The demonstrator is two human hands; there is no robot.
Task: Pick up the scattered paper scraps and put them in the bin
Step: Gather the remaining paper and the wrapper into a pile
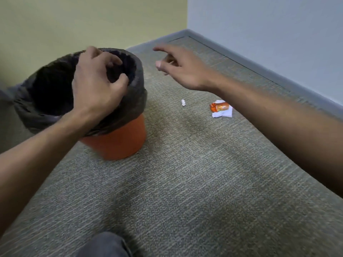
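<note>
An orange bin (118, 141) lined with a black bag (135, 93) stands on the carpet at the left. My left hand (96, 84) hovers over the bin's mouth with the fingers curled loosely and nothing visible in them. My right hand (181, 67) is stretched out to the right of the bin above the carpet, fingers spread and holding nothing. A small white paper scrap (183, 102) lies on the carpet below my right hand. Farther right, a flat white paper scrap (223, 113) lies under a crumpled orange wrapper (219, 106).
Grey-green carpet (185, 182) covers the floor. A grey skirting board (259, 67) runs along the white wall at the right, and a yellow wall stands behind the bin. My knee in dark trousers (105, 245) shows at the bottom edge.
</note>
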